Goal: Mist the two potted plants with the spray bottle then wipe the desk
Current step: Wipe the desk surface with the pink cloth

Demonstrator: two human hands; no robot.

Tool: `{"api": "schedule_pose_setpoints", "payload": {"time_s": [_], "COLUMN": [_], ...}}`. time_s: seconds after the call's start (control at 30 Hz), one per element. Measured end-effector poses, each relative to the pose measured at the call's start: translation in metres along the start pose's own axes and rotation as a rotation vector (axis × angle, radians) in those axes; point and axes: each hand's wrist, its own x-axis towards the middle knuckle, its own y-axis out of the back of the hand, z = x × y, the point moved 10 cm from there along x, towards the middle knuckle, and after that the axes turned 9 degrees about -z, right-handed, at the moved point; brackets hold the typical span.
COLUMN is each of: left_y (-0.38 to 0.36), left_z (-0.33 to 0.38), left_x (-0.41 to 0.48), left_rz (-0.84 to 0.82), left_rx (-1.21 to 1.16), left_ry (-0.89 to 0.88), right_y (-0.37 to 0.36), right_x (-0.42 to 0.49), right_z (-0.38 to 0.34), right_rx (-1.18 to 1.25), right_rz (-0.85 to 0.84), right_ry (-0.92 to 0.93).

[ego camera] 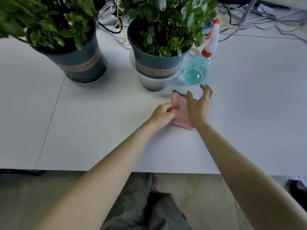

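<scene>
Two leafy plants stand at the back of the white desk (83, 130): the left pot (79, 63) and the right pot (156, 65), both teal with a pink band. A clear blue spray bottle (199, 68) with a white and orange head stands just right of the right pot, with no hand on it. A pink cloth (180, 112) lies flat in front of the right pot. My left hand (163, 115) pinches the cloth's left edge. My right hand (200, 107) rests on the cloth's right side with fingers spread.
Many cables (265, 22) and a metal stand leg (247, 10) lie behind the plants at the far edge. The right pot sits in a clear saucer cup (152, 83). The desk's front edge (116, 170) runs above my legs.
</scene>
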Motion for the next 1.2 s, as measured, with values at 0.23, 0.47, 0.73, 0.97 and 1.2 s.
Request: {"api": "schedule_pose_setpoints", "payload": {"time_s": [0.23,0.47,0.73,0.97,1.2], "left_y": [-0.002,0.054,0.093,0.107,0.126], "left_z": [-0.009,-0.033,-0.048,-0.021,-0.043], "left_x": [-0.022,-0.060,-0.063,-0.036,-0.049], "left_rz": [0.110,0.495,0.677,0.628,0.662], "left_rx": [-0.017,-0.009,-0.013,-0.037,0.075], "left_ry": [-0.011,-0.088,-0.058,-0.049,-0.012], "right_y": [-0.042,-0.070,-0.090,-0.101,-0.104], "right_x": [-0.057,-0.079,-0.080,-0.024,-0.013], "right_z": [-0.006,0.011,0.011,-0.002,-0.005], "right_rx": [-0.253,-0.667,-0.831,-0.844,-0.863], "right_rz": [-0.322,-0.445,-0.492,-0.536,-0.516], "right_ry": [0.258,0.308,0.337,0.287,0.238]}}
